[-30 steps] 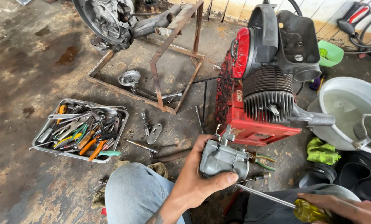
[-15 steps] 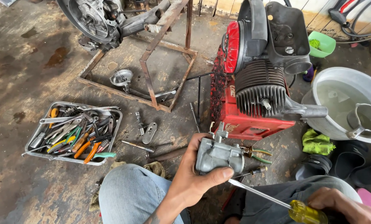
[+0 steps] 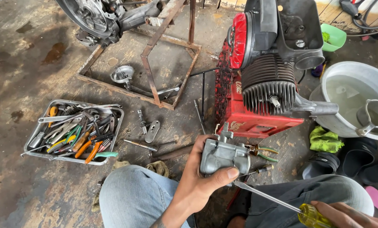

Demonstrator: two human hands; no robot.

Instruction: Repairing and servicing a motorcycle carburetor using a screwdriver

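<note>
My left hand [image 3: 201,181] grips a small grey metal carburettor [image 3: 225,154] in front of my knees. My right hand [image 3: 345,213], at the bottom right edge, holds a screwdriver [image 3: 277,200] with a clear yellow handle. Its long shaft slants up and left, with the tip just under the carburettor by my left thumb. Right behind the carburettor stands a small engine [image 3: 269,80] with a red housing, black top and grey cooling fins.
A metal tray [image 3: 32,145] full of pliers and screwdrivers lies on the concrete floor at left. A rusty steel frame [image 3: 148,69] and a wheel hub sit at the back. A basin of water [image 3: 349,97] with a metal cup, a green rag [image 3: 326,139] and loose parts lie around.
The view has shifted slightly. My right hand has brought the screwdriver up, so its tip now sits close under the carburettor. My left hand still holds the carburettor in much the same spot.
</note>
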